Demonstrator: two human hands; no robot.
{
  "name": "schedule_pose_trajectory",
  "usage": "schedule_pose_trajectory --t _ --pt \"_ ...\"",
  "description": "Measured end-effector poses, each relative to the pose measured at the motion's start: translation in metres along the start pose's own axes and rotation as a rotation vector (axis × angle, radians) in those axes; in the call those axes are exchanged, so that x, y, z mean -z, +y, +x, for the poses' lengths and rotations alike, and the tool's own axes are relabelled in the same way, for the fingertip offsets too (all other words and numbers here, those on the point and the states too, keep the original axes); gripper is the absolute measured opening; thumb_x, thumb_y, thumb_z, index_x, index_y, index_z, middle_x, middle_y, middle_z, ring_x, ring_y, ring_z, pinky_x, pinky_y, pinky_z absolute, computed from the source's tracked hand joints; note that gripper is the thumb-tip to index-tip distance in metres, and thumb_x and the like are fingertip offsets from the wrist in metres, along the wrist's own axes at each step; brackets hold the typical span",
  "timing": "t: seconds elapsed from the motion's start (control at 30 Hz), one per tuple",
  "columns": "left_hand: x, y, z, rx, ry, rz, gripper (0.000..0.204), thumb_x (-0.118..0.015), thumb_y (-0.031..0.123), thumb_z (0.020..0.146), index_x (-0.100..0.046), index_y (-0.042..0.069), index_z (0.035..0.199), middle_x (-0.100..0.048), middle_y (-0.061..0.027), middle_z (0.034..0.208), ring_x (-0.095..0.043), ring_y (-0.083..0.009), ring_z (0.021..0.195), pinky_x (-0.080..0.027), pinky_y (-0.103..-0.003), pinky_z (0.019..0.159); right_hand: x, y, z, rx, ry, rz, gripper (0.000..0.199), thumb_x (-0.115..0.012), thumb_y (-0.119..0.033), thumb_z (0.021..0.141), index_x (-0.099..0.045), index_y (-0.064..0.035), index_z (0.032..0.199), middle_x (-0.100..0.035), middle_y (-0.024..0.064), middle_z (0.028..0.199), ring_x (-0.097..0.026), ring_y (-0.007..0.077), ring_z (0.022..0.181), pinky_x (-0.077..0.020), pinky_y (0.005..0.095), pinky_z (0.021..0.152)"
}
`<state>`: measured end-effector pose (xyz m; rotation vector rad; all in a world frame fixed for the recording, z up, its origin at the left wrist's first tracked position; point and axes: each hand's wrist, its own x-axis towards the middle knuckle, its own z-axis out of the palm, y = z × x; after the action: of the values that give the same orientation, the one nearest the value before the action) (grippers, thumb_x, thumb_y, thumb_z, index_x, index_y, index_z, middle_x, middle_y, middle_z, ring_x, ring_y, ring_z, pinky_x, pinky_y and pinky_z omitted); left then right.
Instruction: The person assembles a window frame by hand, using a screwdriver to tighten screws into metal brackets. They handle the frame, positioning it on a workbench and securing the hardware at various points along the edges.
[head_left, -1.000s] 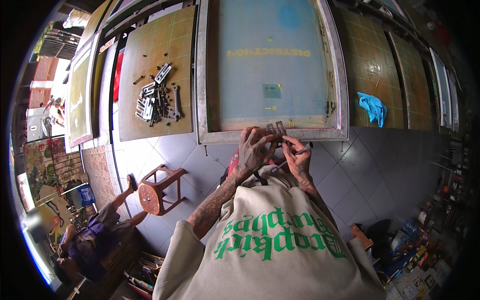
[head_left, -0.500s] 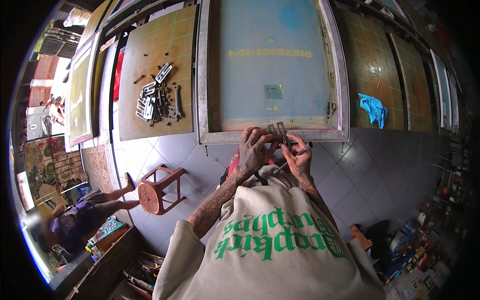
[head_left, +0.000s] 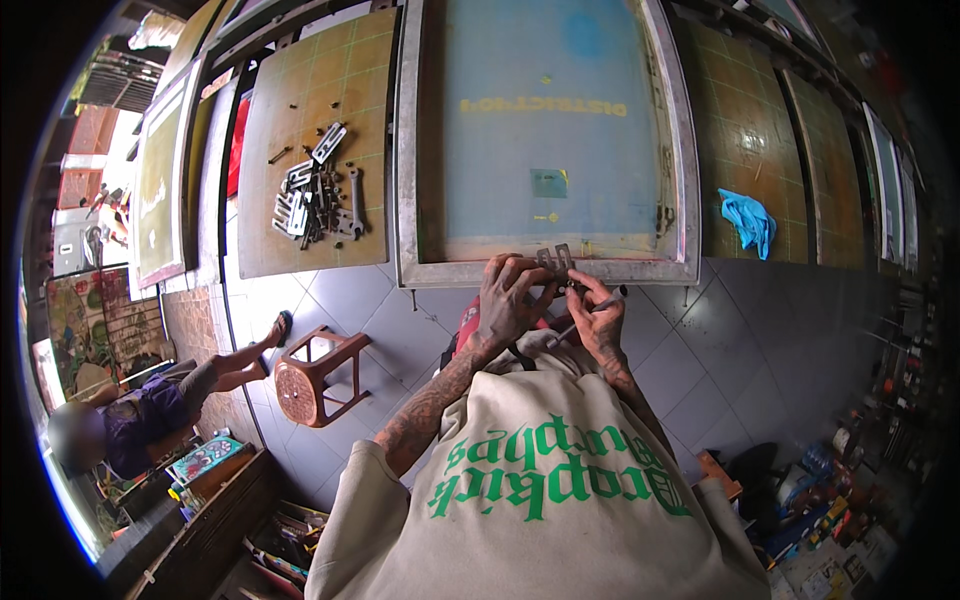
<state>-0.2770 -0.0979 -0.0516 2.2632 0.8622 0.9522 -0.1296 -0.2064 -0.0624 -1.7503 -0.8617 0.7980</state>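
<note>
Pointing away lengthwise, slotted bracket [head_left: 559, 258]

The head camera, left of its pair, is looking steeply down from above the person's own shirt [head_left: 560, 400], which is filling the near ground toward six o'clock. It is facing outward over the left hand [head_left: 508, 300] and right hand [head_left: 598, 318], close in near the dial's centre, to the frame [head_left: 411, 150] between twelve and one. The fisheye is spanning widely, catching the farther stool [head_left: 300, 395] at eight and the board [head_left: 740, 110] at two.
</note>
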Motion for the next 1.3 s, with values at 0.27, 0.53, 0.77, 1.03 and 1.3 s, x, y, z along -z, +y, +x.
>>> schedule_pose_trajectory --t 0.27,0.53,0.77,1.03,1.3 --pt "-0.001 0.0 0.002 -0.012 0.0 0.005 0.029 -0.082 0.014 0.073 -0.067 0.015 0.098 -0.062 -0.0029 0.103 -0.058 -0.027 0.102 -0.046 -0.043 0.093 -0.008 0.014 0.001 0.125 0.051 0.102 0.025 -0.074 -0.007 0.089 -0.069 -0.002 0.113 -0.042 -0.0065 0.057 -0.035 0.0022 0.053 -0.0262 0.0245 0.046" --pt "-0.001 0.001 0.002 -0.012 0.001 0.0 0.028 -0.081 0.014 0.074 -0.067 0.015 0.098 -0.062 -0.0033 0.103 -0.058 -0.0271 0.103 -0.046 -0.043 0.094 -0.001 0.01 0.0 0.1 0.033 0.023 0.03 -0.074 -0.007 0.089 -0.065 -0.001 0.118 -0.043 -0.006 0.056 -0.035 0.0022 0.053 -0.0269 0.0228 0.046" --pt "-0.002 -0.001 0.0 -0.006 0.001 0.004 0.029 -0.081 0.015 0.074 -0.067 0.015 0.099 -0.062 -0.0038 0.104 -0.058 -0.0274 0.104 -0.046 -0.043 0.094 0.0 0.003 -0.001 0.092 0.035 0.014 0.031 -0.076 -0.009 0.088 -0.065 -0.0018 0.116 -0.039 -0.0068 0.055 -0.032 0.0025 0.052 -0.0267 0.0226 0.047" --pt "0.0 0.0 0.001 -0.01 -0.017 0.004 0.03 -0.082 0.015 0.073 -0.067 0.015 0.1 -0.062 -0.0038 0.104 -0.058 -0.0276 0.104 -0.046 -0.043 0.094 -0.004 0.011 -0.001 0.083 0.043 0.029 0.031 -0.076 -0.009 0.088 -0.065 -0.0024 0.117 -0.038 -0.0071 0.054 -0.03 0.0027 0.05 -0.0259 0.0229 0.047" --pt "0.0 0.002 0.002 -0.017 -0.003 0.015 0.029 -0.082 0.015 0.073 -0.067 0.015 0.099 -0.062 -0.0036 0.104 -0.058 -0.0276 0.103 -0.046 -0.043 0.094 -0.006 0.007 -0.001 0.063 0.076 0.047 0.025 -0.076 -0.01 0.088 -0.069 -0.0022 0.11 -0.038 -0.0083 0.058 -0.03 0.0027 0.051 -0.0224 0.024 0.047"
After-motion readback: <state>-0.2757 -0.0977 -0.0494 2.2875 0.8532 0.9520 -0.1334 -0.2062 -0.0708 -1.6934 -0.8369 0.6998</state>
